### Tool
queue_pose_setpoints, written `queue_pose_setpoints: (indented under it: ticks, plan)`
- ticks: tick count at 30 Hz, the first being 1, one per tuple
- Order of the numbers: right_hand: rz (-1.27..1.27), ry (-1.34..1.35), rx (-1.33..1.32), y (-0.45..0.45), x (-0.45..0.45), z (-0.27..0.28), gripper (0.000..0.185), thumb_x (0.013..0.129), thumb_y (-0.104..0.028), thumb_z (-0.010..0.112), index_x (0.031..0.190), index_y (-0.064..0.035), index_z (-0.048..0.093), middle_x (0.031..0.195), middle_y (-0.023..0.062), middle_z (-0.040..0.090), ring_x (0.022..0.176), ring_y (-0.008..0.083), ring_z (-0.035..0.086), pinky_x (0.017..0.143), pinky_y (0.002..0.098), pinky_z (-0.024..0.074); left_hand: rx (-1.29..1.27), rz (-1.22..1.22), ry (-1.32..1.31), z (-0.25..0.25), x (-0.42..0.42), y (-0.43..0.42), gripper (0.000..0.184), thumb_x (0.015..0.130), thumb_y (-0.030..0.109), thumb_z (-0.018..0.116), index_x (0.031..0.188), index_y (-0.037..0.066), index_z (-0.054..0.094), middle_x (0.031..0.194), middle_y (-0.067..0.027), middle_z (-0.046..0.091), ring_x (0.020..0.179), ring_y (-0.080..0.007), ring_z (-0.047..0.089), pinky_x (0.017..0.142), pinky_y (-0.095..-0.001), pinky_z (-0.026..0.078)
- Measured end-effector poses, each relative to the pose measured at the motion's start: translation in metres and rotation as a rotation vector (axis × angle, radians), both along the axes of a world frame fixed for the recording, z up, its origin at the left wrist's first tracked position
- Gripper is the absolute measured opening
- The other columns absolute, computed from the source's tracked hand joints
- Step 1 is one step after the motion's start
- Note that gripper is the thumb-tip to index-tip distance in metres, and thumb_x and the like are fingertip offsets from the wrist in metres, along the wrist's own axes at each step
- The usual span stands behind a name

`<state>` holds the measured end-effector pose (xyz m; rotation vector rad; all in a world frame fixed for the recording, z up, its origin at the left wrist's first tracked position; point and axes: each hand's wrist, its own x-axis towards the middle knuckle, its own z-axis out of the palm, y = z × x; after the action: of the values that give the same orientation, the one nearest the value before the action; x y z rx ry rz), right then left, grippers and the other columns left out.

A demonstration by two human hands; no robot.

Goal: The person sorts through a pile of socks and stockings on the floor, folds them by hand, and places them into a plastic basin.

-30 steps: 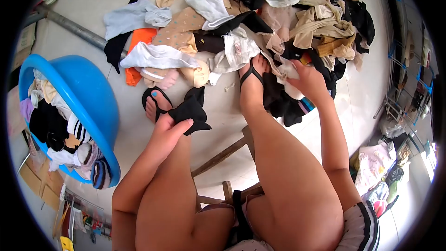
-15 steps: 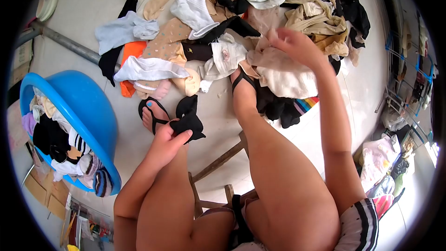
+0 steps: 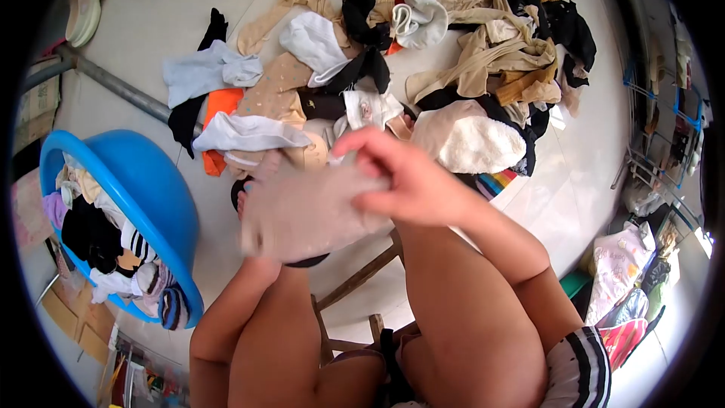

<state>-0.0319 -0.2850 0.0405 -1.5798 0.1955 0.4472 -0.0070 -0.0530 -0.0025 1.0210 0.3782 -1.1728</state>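
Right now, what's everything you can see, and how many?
Limp blurred sock: one, pinkish-beige, in the right hand
Round plastic tub: one, blue, left, holding mixed socks
Loose fabric socks: too tangled to count, many colours, on the floor
Round metal pipe: one, grey, upper left
Wooden frame: one, brown, between the legs
Printed bag: one, pink, right
Wire racks: count unclear, silver and blue, far right
Right hand: one, bare, centre
Left hand: one, mostly hidden behind the sock
Legs: two, bare, bottom

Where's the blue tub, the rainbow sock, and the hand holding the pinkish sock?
Tub (image 3: 162, 181): head view, on its outer wall.
Rainbow sock (image 3: 496, 181): head view, on its striped part.
Right hand (image 3: 411, 181): head view, on the back.
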Motion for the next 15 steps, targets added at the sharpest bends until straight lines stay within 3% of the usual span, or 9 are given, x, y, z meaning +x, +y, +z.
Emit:
queue_pose_setpoints:
  ticks: [1,4,6,8,9,10,12,13,15]
  plan:
    - [0.056,0.125,0.163,0.009,0.002,0.005,0.052,0.068,0.001,0.061,0.116,-0.0109,0.045,0.076,-0.0016,0.034,0.070,0.0077,0.036,0.064,0.0206,0.0349,-0.054,-0.002,0.042,0.001,0.003,-0.006,0.053,0.069,0.002,0.052,0.119,-0.004,0.038,0.109,-0.0072,0.048,0.103,-0.0171,0.045,0.091,-0.0274,0.034]
    - [0.175,0.183,0.314,0.013,0.013,-0.002,0.048,0.074,0.000,0.057,0.119,-0.0076,0.042,0.103,0.0027,0.048,0.093,0.0066,0.046,0.078,0.0217,0.0401,-0.113,-0.096,0.070,0.006,0.005,-0.006,0.062,0.068,0.007,0.058,0.124,-0.003,0.034,0.115,-0.0084,0.045,0.109,-0.0183,0.043,0.094,-0.0284,0.032]
    - [-0.037,0.082,0.478,0.012,0.026,-0.012,0.040,0.076,-0.004,0.057,0.114,-0.0026,0.043,0.094,0.0040,0.055,0.082,0.0084,0.051,0.072,0.0239,0.0436,-0.114,-0.227,0.043,0.013,0.007,0.006,0.068,0.068,0.010,0.062,0.127,-0.003,0.031,0.120,-0.0092,0.043,0.113,-0.0191,0.041,0.096,-0.0291,0.030]
    - [-0.051,0.163,0.397,-0.009,0.042,-0.009,0.028,0.079,-0.002,0.055,0.105,-0.0005,0.046,0.090,0.0015,0.055,0.077,0.0052,0.051,0.069,0.0208,0.0440,-0.105,-0.355,-0.033,0.018,0.010,0.016,0.075,0.068,0.014,0.066,0.131,-0.003,0.028,0.124,-0.0100,0.041,0.117,-0.0199,0.039,0.098,-0.0297,0.029]
    - [-0.185,0.148,0.362,-0.007,0.046,-0.004,0.023,0.080,-0.004,0.055,0.101,-0.0013,0.046,0.086,0.0005,0.053,0.075,0.0045,0.050,0.067,0.0201,0.0433,-0.092,-0.318,-0.115,0.018,0.007,0.013,0.091,0.063,0.025,0.075,0.133,-0.003,0.023,0.132,-0.0120,0.033,0.123,-0.0209,0.031,0.101,-0.0310,0.024]
    - [-0.322,0.134,0.324,-0.004,0.050,-0.001,0.018,0.082,-0.006,0.055,0.097,-0.0022,0.046,0.082,-0.0005,0.052,0.072,0.0037,0.049,0.064,0.0193,0.0427,-0.096,-0.321,-0.113,0.019,0.007,0.007,0.091,0.063,0.025,0.075,0.133,-0.003,0.023,0.132,-0.0120,0.033,0.123,-0.0209,0.031,0.101,-0.0310,0.024]
    - [-0.351,0.092,0.336,0.008,0.044,-0.009,0.015,0.086,-0.010,0.055,0.095,-0.0054,0.044,0.089,-0.0016,0.050,0.082,0.0033,0.047,0.071,0.0191,0.0422,-0.146,-0.171,-0.285,0.023,0.008,-0.005,0.094,0.061,0.027,0.076,0.133,-0.002,0.023,0.131,-0.0124,0.035,0.123,-0.0214,0.031,0.102,-0.0319,0.021]
    - [-0.325,0.229,0.366,0.016,0.039,-0.003,0.016,0.086,-0.010,0.055,0.095,-0.0054,0.043,0.085,-0.0033,0.048,0.079,0.0021,0.046,0.070,0.0184,0.0415,0.027,-0.165,-0.276,0.016,0.002,0.005,0.092,0.063,0.027,0.075,0.133,-0.001,0.022,0.129,-0.0128,0.036,0.120,-0.0209,0.034,0.101,-0.0320,0.025]
    - [-0.119,0.215,0.511,0.034,0.025,-0.015,0.015,0.086,-0.011,0.055,0.097,-0.0053,0.046,0.086,-0.0034,0.049,0.080,0.0011,0.047,0.070,0.0175,0.0406,0.060,-0.064,-0.090,0.012,0.007,0.001,0.060,0.074,0.015,0.065,0.125,0.001,0.037,0.116,-0.0074,0.046,0.108,-0.0155,0.045,0.093,-0.0280,0.035]
